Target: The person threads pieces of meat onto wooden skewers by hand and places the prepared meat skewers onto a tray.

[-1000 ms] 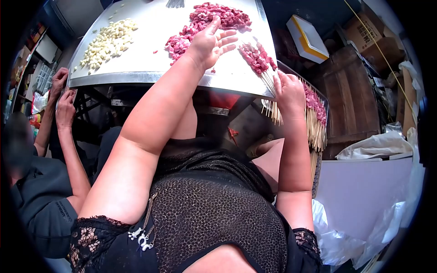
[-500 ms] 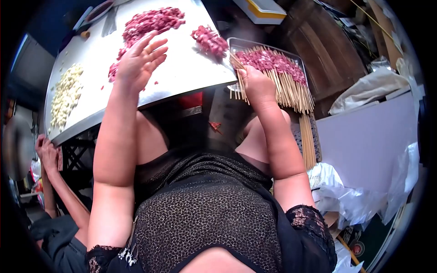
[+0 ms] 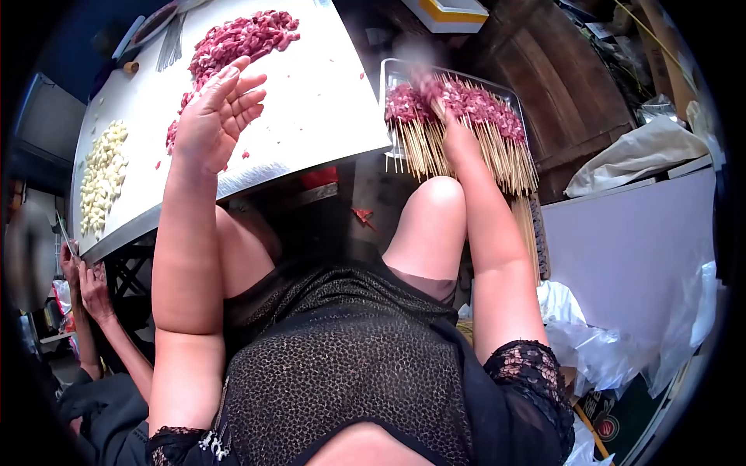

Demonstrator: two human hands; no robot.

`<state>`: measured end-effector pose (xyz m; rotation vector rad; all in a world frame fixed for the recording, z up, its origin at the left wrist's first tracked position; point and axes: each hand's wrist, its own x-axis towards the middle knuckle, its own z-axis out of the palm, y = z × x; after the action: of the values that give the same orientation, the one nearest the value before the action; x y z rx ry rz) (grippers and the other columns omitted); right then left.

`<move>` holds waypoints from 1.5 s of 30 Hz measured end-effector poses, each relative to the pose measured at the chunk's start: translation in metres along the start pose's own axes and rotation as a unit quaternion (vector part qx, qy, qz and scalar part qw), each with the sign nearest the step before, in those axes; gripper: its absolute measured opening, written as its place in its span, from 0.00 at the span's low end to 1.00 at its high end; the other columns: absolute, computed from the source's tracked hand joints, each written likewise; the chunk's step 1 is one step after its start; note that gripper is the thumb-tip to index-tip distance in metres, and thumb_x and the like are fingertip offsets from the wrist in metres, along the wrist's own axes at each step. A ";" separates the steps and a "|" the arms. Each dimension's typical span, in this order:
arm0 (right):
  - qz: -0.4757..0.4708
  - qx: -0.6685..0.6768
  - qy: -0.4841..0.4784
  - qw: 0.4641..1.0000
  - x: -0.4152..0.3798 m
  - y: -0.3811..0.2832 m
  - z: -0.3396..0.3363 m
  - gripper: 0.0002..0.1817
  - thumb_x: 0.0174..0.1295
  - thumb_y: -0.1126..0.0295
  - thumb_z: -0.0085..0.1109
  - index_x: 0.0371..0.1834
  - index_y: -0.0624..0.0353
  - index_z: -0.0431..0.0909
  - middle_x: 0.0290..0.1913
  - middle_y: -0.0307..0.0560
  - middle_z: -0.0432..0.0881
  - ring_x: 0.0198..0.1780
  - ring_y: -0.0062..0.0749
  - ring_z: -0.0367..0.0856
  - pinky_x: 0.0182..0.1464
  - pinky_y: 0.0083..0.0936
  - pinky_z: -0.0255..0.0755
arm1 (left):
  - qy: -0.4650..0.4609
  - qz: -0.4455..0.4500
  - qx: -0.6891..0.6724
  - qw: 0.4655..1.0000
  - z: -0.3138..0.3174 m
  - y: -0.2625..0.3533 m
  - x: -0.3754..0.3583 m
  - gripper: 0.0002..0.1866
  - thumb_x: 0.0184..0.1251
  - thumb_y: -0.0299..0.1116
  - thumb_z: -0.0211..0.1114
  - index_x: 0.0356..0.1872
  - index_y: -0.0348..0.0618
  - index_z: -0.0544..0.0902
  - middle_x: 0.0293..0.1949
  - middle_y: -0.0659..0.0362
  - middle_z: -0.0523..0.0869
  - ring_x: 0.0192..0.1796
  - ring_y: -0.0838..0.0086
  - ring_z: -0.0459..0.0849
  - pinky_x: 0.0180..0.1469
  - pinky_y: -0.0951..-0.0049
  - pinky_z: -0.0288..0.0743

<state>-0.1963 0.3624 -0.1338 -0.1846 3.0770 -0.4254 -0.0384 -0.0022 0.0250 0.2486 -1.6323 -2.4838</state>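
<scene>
My right hand (image 3: 460, 141) is closed around the stick ends of some meat skewers (image 3: 427, 84), held over the tray on the right. Their meat end is blurred by motion. Beneath lies a clear-rimmed tray (image 3: 383, 87) filled with rows of skewered meat (image 3: 497, 116), the bare sticks pointing toward me over its near edge. My left hand (image 3: 214, 116) hovers above the white table (image 3: 311, 101), palm turned sideways, fingers apart and holding nothing. Beyond it sits a heap of raw cut meat (image 3: 241, 43), partly hidden behind that hand.
Pale peeled cloves, seemingly garlic (image 3: 103, 179), lie at the table's left side. Thin metal-looking sticks (image 3: 170, 48) rest near its far left edge. Another person's hands (image 3: 93, 287) are by the left corner. A yellow-and-white box (image 3: 447, 17) stands behind the tray.
My right hand has carried the bunch of meat skewers from the table's right edge rightward over the tray. My left hand has shifted slightly left, still open.
</scene>
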 end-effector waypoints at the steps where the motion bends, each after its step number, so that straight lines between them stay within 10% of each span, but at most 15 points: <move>1: -0.018 -0.022 -0.036 0.999 0.009 0.023 0.040 0.22 0.68 0.65 0.34 0.65 0.46 0.64 0.38 0.64 0.81 0.40 0.55 0.80 0.45 0.45 0.71 | 0.009 0.001 0.007 1.000 -0.002 0.000 0.001 0.22 0.71 0.38 0.52 0.61 0.36 0.67 0.47 0.49 0.81 0.44 0.72 0.81 0.47 0.75 0.77; 7: -0.004 -0.002 -0.070 0.998 -0.039 0.009 -0.011 0.21 0.69 0.58 0.35 0.58 0.52 0.72 0.44 0.63 0.79 0.47 0.52 0.77 0.50 0.43 0.69 | 0.029 0.000 0.028 0.999 0.001 0.003 -0.002 0.21 0.71 0.36 0.52 0.60 0.35 0.68 0.47 0.50 0.81 0.43 0.74 0.81 0.48 0.76 0.77; 11: 0.056 0.040 0.233 0.970 -0.097 0.101 -0.013 0.17 0.65 0.62 0.42 0.52 0.53 0.76 0.45 0.56 0.79 0.45 0.51 0.78 0.48 0.44 0.71 | 0.013 0.027 0.019 0.999 -0.011 0.003 -0.002 0.20 0.72 0.34 0.49 0.60 0.35 0.68 0.48 0.50 0.81 0.46 0.73 0.81 0.49 0.76 0.76; 13: 0.183 -0.011 0.211 0.960 -0.141 0.161 -0.001 0.17 0.64 0.63 0.43 0.50 0.55 0.77 0.49 0.57 0.78 0.50 0.51 0.76 0.52 0.42 0.70 | 0.004 0.022 0.006 1.000 -0.019 0.003 0.002 0.20 0.72 0.33 0.50 0.61 0.35 0.67 0.49 0.50 0.80 0.46 0.74 0.81 0.49 0.76 0.76; 15: 0.367 -0.101 -0.019 0.924 -0.180 0.216 0.016 0.18 0.64 0.65 0.43 0.54 0.57 0.75 0.53 0.58 0.76 0.55 0.51 0.73 0.56 0.41 0.68 | 0.018 0.024 0.011 0.999 -0.023 0.005 0.007 0.21 0.72 0.32 0.50 0.62 0.35 0.66 0.50 0.50 0.80 0.46 0.74 0.81 0.51 0.75 0.76; 20: 0.460 -0.086 -0.127 0.875 -0.249 0.315 0.085 0.22 0.65 0.64 0.37 0.59 0.60 0.68 0.59 0.58 0.72 0.60 0.49 0.71 0.58 0.46 0.66 | 0.068 0.035 -0.100 0.992 -0.045 0.001 0.024 0.16 0.71 0.27 0.48 0.56 0.32 0.69 0.51 0.45 0.78 0.48 0.67 0.81 0.52 0.72 0.77; 23: 0.460 0.017 0.063 0.886 -0.264 0.319 0.110 0.31 0.71 0.52 0.25 0.53 0.67 0.74 0.53 0.64 0.75 0.57 0.56 0.72 0.57 0.45 0.66 | 0.167 0.101 -0.087 0.977 -0.046 0.005 0.021 0.12 0.70 0.24 0.46 0.48 0.28 0.73 0.44 0.45 0.81 0.42 0.67 0.82 0.46 0.74 0.81; 34: 0.336 -0.145 -0.024 0.930 -0.266 0.292 0.061 0.21 0.63 0.64 0.36 0.36 0.69 0.78 0.39 0.65 0.81 0.44 0.59 0.79 0.46 0.48 0.72 | 0.321 0.202 0.126 0.917 -0.077 0.016 0.018 0.16 0.69 0.26 0.51 0.56 0.34 0.68 0.40 0.50 0.82 0.35 0.71 0.83 0.36 0.77 0.79; 39: 0.315 0.076 0.128 0.937 -0.293 0.298 0.051 0.19 0.65 0.65 0.37 0.45 0.70 0.72 0.43 0.67 0.78 0.46 0.61 0.75 0.48 0.43 0.68 | 0.139 0.120 0.473 0.862 -0.102 0.024 0.033 0.12 0.61 0.25 0.62 0.46 0.36 0.82 0.41 0.55 0.86 0.42 0.75 0.82 0.47 0.76 0.75; 42: 0.311 0.042 0.118 0.942 -0.298 0.264 0.019 0.19 0.67 0.63 0.38 0.50 0.69 0.69 0.45 0.67 0.77 0.48 0.61 0.73 0.51 0.41 0.67 | 0.100 0.092 0.758 0.637 -0.099 0.020 0.029 0.13 0.55 0.26 0.64 0.43 0.43 0.84 0.38 0.51 0.86 0.41 0.67 0.85 0.48 0.71 0.75; 45: 0.179 -0.023 0.257 0.950 -0.270 0.265 0.002 0.19 0.70 0.62 0.40 0.51 0.69 0.67 0.41 0.63 0.78 0.45 0.55 0.75 0.48 0.38 0.69 | 0.113 0.023 0.700 0.705 -0.098 0.021 0.031 0.09 0.54 0.29 0.65 0.38 0.43 0.85 0.32 0.52 0.85 0.35 0.68 0.84 0.43 0.69 0.76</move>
<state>0.0414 0.6475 -0.2042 0.5685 3.5059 -0.4373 -0.0459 -0.1048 0.0049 0.5859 -2.8696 -0.5748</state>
